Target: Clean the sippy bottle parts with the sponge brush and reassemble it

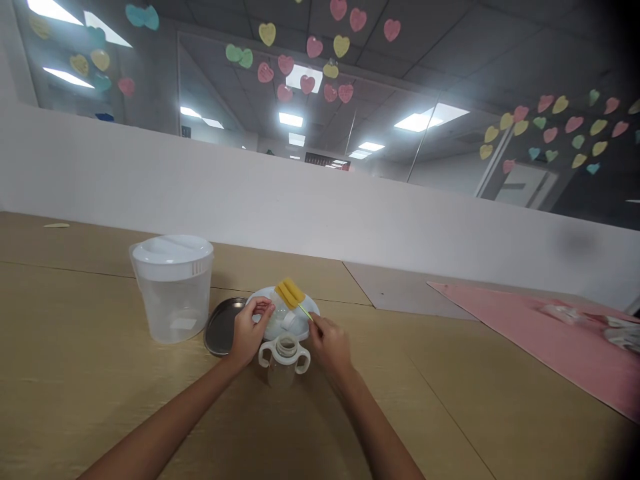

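My right hand (331,343) grips the thin green handle of a yellow sponge brush (290,293), whose head is raised over a white plate (311,308). My left hand (253,327) is at the plate's left edge, fingers curled with the thumb near the fingertips; what they hold, if anything, is unclear. Between the hands, a small white cap-like piece (289,321) shows over the plate, among clear parts that are hard to make out. Just in front stands a clear baby bottle (283,373) with two white handles, its neck uncovered.
A lidded clear plastic pitcher (175,300) stands on the left of the wooden table (125,413). A dark metal tray (220,330) lies between it and my left hand. At right is a pink cloth or mat (550,333). A white wall (300,207) closes the back.
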